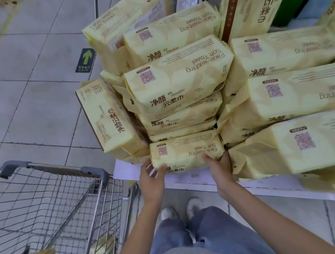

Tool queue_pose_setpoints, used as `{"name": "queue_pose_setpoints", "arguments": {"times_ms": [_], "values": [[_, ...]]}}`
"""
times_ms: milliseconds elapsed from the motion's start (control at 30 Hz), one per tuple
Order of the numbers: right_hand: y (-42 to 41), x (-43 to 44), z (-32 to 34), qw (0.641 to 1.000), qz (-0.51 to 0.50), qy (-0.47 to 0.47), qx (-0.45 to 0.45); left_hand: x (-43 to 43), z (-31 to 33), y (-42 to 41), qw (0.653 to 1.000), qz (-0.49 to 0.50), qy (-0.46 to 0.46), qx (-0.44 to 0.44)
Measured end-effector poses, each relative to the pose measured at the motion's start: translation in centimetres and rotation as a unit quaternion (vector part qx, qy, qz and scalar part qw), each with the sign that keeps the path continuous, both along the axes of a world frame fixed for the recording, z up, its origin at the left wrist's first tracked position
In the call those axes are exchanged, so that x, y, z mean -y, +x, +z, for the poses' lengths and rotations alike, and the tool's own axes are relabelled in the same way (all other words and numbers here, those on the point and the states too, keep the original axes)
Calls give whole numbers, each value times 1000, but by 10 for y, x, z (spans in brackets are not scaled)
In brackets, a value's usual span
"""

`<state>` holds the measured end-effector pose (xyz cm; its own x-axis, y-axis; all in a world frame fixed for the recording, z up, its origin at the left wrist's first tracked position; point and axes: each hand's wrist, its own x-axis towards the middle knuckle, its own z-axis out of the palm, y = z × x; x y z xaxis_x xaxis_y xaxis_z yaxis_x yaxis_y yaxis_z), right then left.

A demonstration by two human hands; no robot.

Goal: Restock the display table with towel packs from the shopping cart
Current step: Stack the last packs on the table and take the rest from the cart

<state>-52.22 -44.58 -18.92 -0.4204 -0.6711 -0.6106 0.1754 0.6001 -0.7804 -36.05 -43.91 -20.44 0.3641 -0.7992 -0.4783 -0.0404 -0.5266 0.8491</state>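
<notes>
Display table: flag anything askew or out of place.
The leftmost towel pack stands on edge, leaning against the stack, whose packs lie flat, like the front pack that the right hand grips.

Bright, soft, edges warped and blurred
</notes>
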Motion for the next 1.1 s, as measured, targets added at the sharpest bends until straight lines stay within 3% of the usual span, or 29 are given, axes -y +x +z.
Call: {"name": "queue_pose_setpoints", "arguments": {"times_ms": [133,233,333,433,600,767,1100], "values": [[5,-11,40,997,64,-28,15,3,40,0,998,35,-45,27],[11,-6,86,990,111,-88,23,14,82,2,989,36,-141,27],[10,24,136,960,163,-208,-90,44,123,10,961,-10,-266,71],[1,73,173,926,147,-284,-202,85,143,18,955,-105,-257,102],[-15,136,179,908,186,-206,-315,120,147,24,953,-191,-214,100],[-18,144,166,825,264,-131,-482,131,147,32,947,-207,-217,114],[-18,144,168,795,283,-117,-523,148,152,46,940,-252,-208,96]]}}
